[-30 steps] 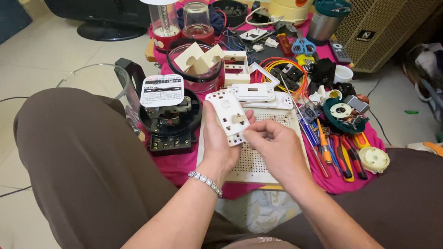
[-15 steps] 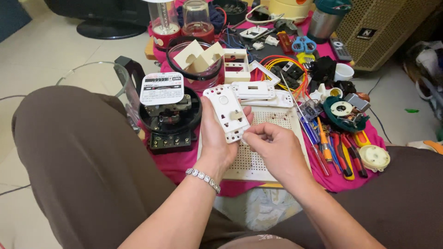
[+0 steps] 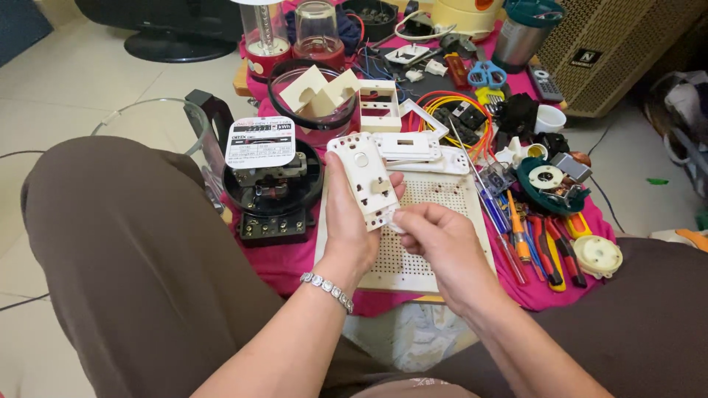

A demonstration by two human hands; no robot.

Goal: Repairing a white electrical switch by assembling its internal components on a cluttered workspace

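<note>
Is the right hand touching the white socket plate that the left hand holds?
Touching. In the head view the right hand fingertips pinch the lower edge of the white socket plate.

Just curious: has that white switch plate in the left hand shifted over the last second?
Barely: the white switch plate stays above the perforated board, beside the meter.

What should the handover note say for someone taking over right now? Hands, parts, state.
Left hand: holds white switch plate upright above the perforated board.
Right hand: fingertips pinched at the plate's lower edge; what they pinch is hidden.
Nearby: black meter left, screwdrivers right, second white plate on the pink cloth.
Done: plate lifted off the table.
Left: work at the lower edge unfinished.
</note>
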